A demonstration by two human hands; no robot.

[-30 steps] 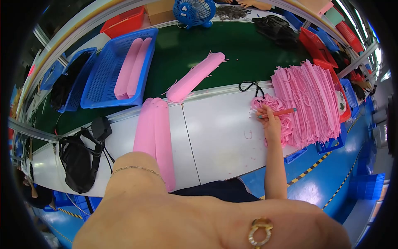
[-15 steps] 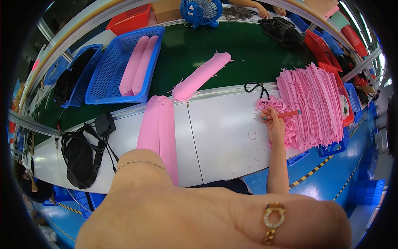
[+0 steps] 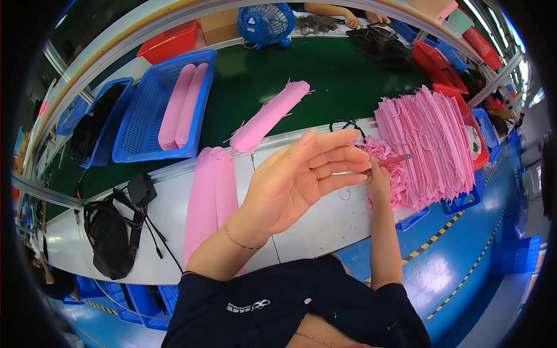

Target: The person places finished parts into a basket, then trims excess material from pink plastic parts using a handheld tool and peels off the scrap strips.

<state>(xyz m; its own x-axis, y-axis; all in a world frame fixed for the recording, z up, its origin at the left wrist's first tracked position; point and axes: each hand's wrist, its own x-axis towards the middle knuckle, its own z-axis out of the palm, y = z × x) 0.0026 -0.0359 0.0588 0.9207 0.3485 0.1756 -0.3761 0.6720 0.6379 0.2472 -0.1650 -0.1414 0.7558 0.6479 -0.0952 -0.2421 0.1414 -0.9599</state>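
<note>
My left hand [image 3: 301, 174] is raised over the white table [image 3: 313, 223], palm showing and fingers stretched, with nothing in it. Its fingertips come close to my right hand [image 3: 378, 177]. That hand is closed on a red pen-like tool [image 3: 395, 160], beside a heap of loose pink strips [image 3: 400, 188]. Right of it lies a large stack of pink strips [image 3: 429, 148]. Two long pink pieces [image 3: 212, 191] lie partly under my left forearm. Another pink bundle [image 3: 270, 116] with loose strands rests across the table's back edge and the green surface.
Long pink pieces lie in a blue basket [image 3: 130, 130] at the left. A black bag [image 3: 111, 238] and cables are on the table. A blue fan [image 3: 266, 24] stands behind, near another person's hands [image 3: 354, 20]. Red bins [image 3: 438, 66] stand at right.
My left hand has moved away from close to the camera to above the table, uncovering the dark shirt. My right hand still holds the red tool by the pink heap.
</note>
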